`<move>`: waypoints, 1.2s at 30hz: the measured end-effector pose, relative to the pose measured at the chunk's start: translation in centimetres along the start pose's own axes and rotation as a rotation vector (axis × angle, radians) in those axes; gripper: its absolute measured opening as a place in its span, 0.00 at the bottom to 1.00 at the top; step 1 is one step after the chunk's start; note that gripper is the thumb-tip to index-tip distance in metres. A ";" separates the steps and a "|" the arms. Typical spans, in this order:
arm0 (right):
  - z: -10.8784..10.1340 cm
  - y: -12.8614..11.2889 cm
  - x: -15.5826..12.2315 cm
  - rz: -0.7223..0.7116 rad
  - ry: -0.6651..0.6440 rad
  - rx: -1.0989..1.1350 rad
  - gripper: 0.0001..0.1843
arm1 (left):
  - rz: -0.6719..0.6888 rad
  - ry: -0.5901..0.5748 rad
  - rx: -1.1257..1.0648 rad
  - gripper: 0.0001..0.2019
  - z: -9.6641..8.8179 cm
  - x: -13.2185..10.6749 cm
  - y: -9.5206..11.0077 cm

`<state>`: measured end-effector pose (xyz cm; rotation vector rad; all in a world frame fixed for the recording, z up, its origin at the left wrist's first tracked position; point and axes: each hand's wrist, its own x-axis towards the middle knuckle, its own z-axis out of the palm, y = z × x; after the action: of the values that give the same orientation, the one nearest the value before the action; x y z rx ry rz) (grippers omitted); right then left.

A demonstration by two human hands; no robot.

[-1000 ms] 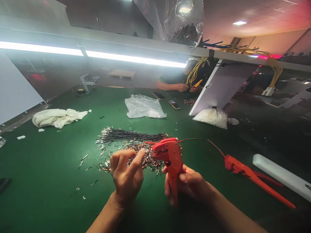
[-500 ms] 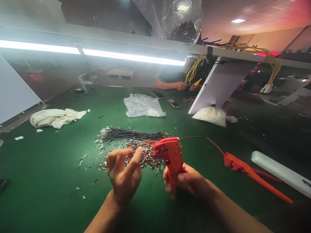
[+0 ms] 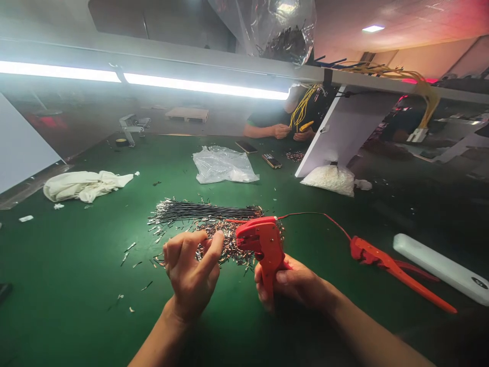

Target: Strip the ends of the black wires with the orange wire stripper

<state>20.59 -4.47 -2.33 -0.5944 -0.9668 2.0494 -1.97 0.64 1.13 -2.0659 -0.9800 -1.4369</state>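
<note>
My left hand (image 3: pixel 194 270) is closed in a pinch on a thin black wire (image 3: pixel 228 237), whose end points at the jaws of a red wire stripper (image 3: pixel 263 235). Whether the wire's tip sits inside the jaws, I cannot tell. Wrapped around the stripper's handle is my right hand (image 3: pixel 296 285), holding the tool upright with its jaws facing left. Behind both hands lies a bundle of black wires (image 3: pixel 208 210) with metal terminals at the left ends. Beneath the pinching fingers and the stripper spreads a heap of short wire scraps (image 3: pixel 225 250).
A second red hand tool (image 3: pixel 389 260) and a long white bar (image 3: pixel 439 267) lie at the right. Farther back are a clear plastic bag (image 3: pixel 225 164), white cloth (image 3: pixel 84 186), two phones and a bag of white pieces (image 3: pixel 330 179). Across the table a person handles yellow wires.
The whole view has shifted slightly. The stripper's jaws stand a little closer to my left fingertips. Both hands keep their grips.
</note>
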 end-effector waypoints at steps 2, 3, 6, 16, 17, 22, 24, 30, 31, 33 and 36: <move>0.1 0.0 0.0 -0.006 0.001 -0.010 0.22 | 0.010 0.002 0.011 0.17 0.0 0.1 0.1; 0.1 0.0 -0.1 -0.010 0.000 -0.015 0.22 | 0.016 -0.001 0.017 0.17 0.0 0.2 0.1; 0.2 0.0 -0.1 -0.018 -0.001 -0.028 0.22 | 0.024 -0.015 0.019 0.17 0.0 0.3 0.1; 0.2 0.5 0.1 -0.078 0.033 -0.040 0.20 | 0.014 -0.006 0.001 0.16 0.2 0.2 0.5; 0.2 0.6 0.0 -0.078 0.037 -0.038 0.20 | 0.012 -0.012 -0.001 0.15 0.3 0.1 0.5; 0.2 1.0 -0.2 -0.046 0.044 -0.007 0.22 | -0.027 -0.065 -0.006 0.13 0.7 -0.3 0.6; 0.3 1.0 -0.3 -0.033 0.051 0.006 0.22 | -0.038 -0.084 -0.021 0.13 0.9 -0.3 0.7; 0.1 0.8 -0.2 -0.013 0.078 0.023 0.23 | -0.029 -0.112 -0.039 0.12 1.1 -0.1 1.0; 0.1 0.8 -0.1 -0.017 0.084 0.019 0.23 | -0.028 -0.118 -0.041 0.12 1.1 -0.1 1.0; -0.1 0.9 -0.1 -0.034 0.091 0.007 0.23 | -0.029 -0.133 -0.051 0.11 1.1 -0.2 1.0; -0.2 1.0 -0.2 -0.052 0.090 0.001 0.24 | -0.036 -0.141 -0.069 0.10 1.2 -0.4 1.1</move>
<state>20.40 -5.00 -3.24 -0.6489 -0.9195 1.9602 -0.43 0.67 0.38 -2.2362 -1.0405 -1.3763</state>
